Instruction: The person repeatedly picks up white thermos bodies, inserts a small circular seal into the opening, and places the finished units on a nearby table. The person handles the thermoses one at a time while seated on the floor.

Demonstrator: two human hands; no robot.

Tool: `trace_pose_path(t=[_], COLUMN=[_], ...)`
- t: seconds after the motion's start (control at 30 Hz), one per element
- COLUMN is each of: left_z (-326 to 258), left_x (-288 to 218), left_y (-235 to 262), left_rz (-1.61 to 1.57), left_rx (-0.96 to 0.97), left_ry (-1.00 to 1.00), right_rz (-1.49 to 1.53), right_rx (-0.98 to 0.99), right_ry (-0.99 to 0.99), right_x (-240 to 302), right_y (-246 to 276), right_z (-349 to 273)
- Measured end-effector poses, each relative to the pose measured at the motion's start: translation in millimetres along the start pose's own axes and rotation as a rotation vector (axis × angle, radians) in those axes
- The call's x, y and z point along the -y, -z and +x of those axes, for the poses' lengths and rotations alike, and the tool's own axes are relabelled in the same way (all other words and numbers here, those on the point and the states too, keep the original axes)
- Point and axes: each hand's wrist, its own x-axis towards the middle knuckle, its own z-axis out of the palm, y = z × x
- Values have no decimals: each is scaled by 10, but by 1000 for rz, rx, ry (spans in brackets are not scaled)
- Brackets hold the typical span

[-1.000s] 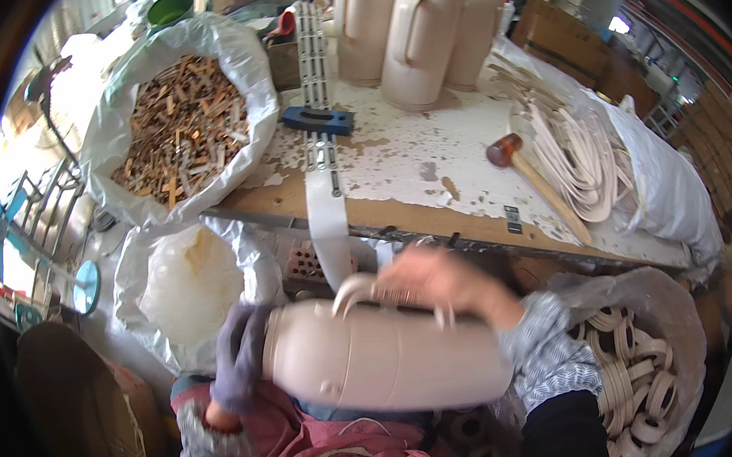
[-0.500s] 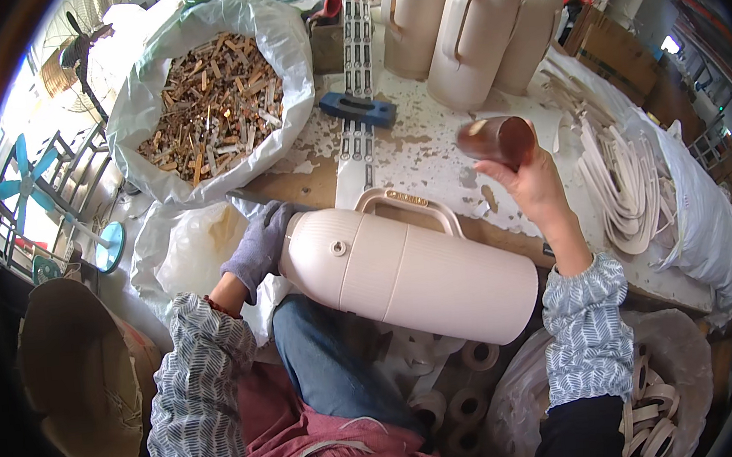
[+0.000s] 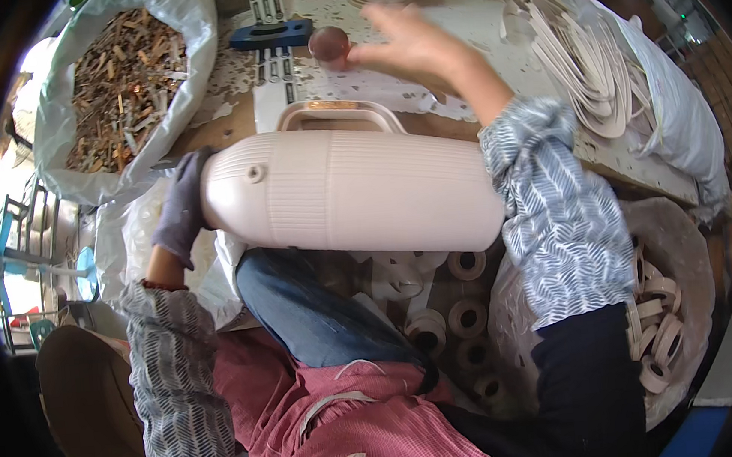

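Left hand (image 3: 182, 210), gloved in grey: fingers wrapped against the narrow, domed end of a large cream ribbed jug (image 3: 354, 191), steadying it. The jug lies on its side across the person's lap, just off the near edge of the surface (image 3: 470, 27), with its handle (image 3: 338, 112) turned up toward that edge.

Right hand (image 3: 407, 43), bare: extended over the surface, fingers spread and loose, gripping nothing. Its fingertips sit at a small brown rounded object (image 3: 330, 44); whether they touch it cannot be told because of blur.

On the surface: a blue block (image 3: 272, 35) lies just left of the brown object, toward the far edge, over a strip of pale ladder-like moulding (image 3: 271, 64). White flakes litter the top. A stack of curved pale strips (image 3: 581, 65) occupies the right end.

Off the left edge stands a clear plastic sack of brown wood-like scraps (image 3: 118, 85). Below the lap lie cream rings (image 3: 442, 325), and a further sack of rings (image 3: 662, 325) stands at the right. The person wears a pink apron (image 3: 347, 427) and blue trousers.
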Motion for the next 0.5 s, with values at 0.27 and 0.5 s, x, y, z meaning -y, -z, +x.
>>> trace_pose_path(t=[0.27, 0.5], left_z=[-1010, -1881], left_x=[1315, 617], left_y=[195, 634], left_rz=[-1026, -530], left_rx=[-138, 71], left_ry=[522, 712], right_rz=[463, -104], right_rx=[-856, 105], right_ry=[-852, -1383], right_x=[-49, 198], right_y=[-1644, -3094], right_z=[-3353, -5621])
